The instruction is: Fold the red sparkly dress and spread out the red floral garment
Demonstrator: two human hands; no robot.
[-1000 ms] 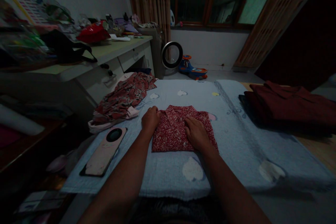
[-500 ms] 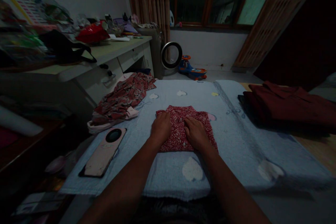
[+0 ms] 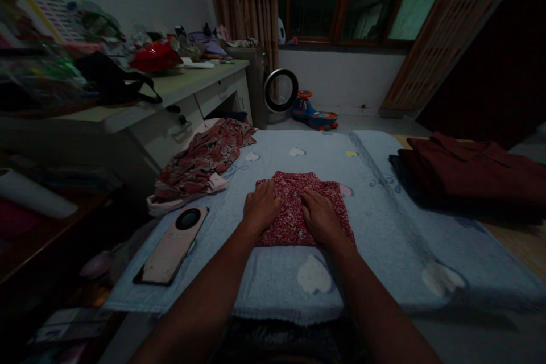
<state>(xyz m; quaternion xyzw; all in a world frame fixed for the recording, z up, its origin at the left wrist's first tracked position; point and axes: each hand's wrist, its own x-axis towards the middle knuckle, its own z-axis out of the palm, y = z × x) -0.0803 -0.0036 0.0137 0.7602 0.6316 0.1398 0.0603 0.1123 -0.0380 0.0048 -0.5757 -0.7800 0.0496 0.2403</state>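
Observation:
A red garment with a fine white pattern [image 3: 292, 213] lies folded into a compact shape on a light blue cloth [image 3: 375, 239]. My left hand [image 3: 262, 205] rests flat on its left side, fingers stretched toward the far edge. On the right half lies my right hand [image 3: 319, 213], palm down with its fingers extended. Neither hand grips the fabric. Left of my arms a pale phone with a round black camera ring [image 3: 174, 247] lies on the cloth, and beyond it sits a crumpled red patterned garment [image 3: 205, 156].
At the right is a stack of folded dark red and black clothes [image 3: 478, 176]. A cluttered desk [image 3: 183, 85] with drawers runs along the left. Past the cloth's far edge stand a round-doored appliance [image 3: 280, 91] and a blue and orange ride-on toy [image 3: 315, 116].
My left hand has gone from curled at the garment's left edge to lying flatter with its fingers straightened. The right hand stays nearly in place. The view has shifted slightly.

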